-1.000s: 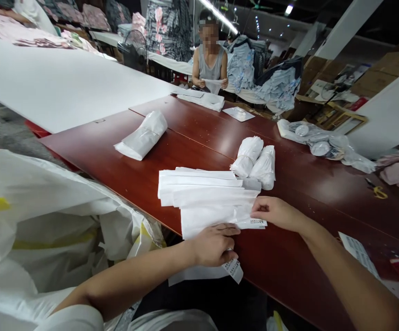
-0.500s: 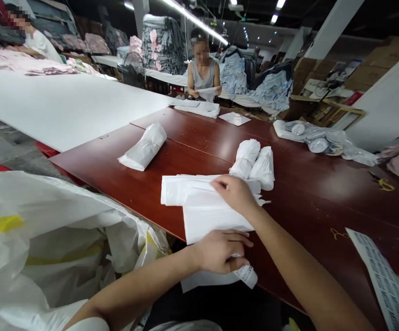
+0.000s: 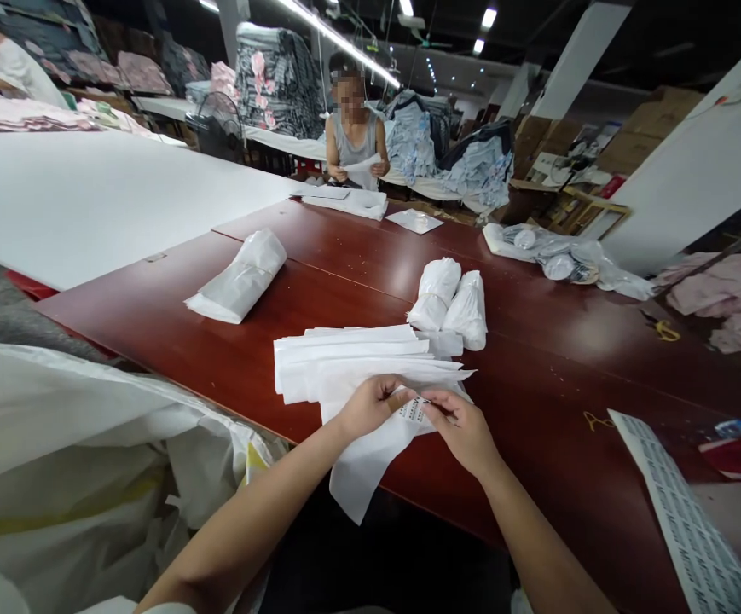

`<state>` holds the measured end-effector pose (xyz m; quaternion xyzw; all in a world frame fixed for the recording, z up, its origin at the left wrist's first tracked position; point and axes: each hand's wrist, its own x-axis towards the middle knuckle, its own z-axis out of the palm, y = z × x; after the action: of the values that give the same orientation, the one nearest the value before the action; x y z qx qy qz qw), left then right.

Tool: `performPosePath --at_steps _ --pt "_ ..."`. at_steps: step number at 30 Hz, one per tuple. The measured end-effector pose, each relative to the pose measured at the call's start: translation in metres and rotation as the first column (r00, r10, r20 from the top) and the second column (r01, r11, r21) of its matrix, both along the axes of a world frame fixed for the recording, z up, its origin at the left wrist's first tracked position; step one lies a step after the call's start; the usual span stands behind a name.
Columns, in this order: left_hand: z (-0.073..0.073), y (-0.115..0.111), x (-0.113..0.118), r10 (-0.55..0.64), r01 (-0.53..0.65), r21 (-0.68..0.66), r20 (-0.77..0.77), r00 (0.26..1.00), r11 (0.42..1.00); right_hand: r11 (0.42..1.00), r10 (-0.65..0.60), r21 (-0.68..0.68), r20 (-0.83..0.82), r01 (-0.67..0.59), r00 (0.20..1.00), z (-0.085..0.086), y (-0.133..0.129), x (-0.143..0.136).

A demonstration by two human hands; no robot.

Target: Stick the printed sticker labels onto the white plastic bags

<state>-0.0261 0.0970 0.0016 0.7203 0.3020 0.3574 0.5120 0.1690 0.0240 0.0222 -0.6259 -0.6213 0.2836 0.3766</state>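
A small printed label strip [image 3: 413, 408] is pinched between my two hands, over the fanned pile of white sheets [image 3: 357, 350]. My left hand [image 3: 373, 405] grips its left end, and my right hand [image 3: 463, 426] has its fingers closed at the right end. Beneath my hands a loose white sheet [image 3: 370, 465] hangs over the table's front edge. Just behind the pile lie two rolled white bundles [image 3: 450, 303]. On the right side of the table rests a large printed label sheet [image 3: 683, 503].
Another white roll [image 3: 239, 277] lies left on the red-brown table [image 3: 319, 281]. Yellow scissors [image 3: 664, 330] and a clear plastic bag [image 3: 562, 256] are at the right. White sacking [image 3: 89, 426] hangs at the near left. Across the table sits a person [image 3: 357, 136] holding a white sheet.
My right hand has come back from the pile to meet my left hand, which has risen with the label strip. The view has turned slightly right.
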Motion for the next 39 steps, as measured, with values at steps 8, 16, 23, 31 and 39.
performPosePath --at_steps 8,16,23,31,39 --pt "0.002 -0.002 0.0 0.116 -0.114 0.033 -0.076 0.99 0.993 0.954 -0.128 0.277 0.029 0.115 0.991 0.017 -0.02 0.019" --pt "0.002 -0.006 -0.003 -0.008 -0.006 0.166 0.084 0.996 0.986 0.913 -0.402 -0.133 -0.127 0.386 0.907 0.012 -0.011 0.094" --pt "0.002 -0.006 -0.004 -0.027 0.014 0.176 0.075 0.997 0.984 0.941 -0.282 -0.214 -0.076 0.261 0.956 0.0 0.014 0.086" --pt "0.004 -0.005 -0.004 -0.03 0.016 0.163 0.084 0.996 0.987 0.957 -0.194 -0.112 0.431 0.266 0.881 0.0 0.021 0.078" --pt "0.001 -0.004 -0.004 -0.024 0.012 0.127 0.098 0.995 0.992 0.977 -0.087 -0.091 0.654 0.192 0.752 0.016 0.031 0.056"
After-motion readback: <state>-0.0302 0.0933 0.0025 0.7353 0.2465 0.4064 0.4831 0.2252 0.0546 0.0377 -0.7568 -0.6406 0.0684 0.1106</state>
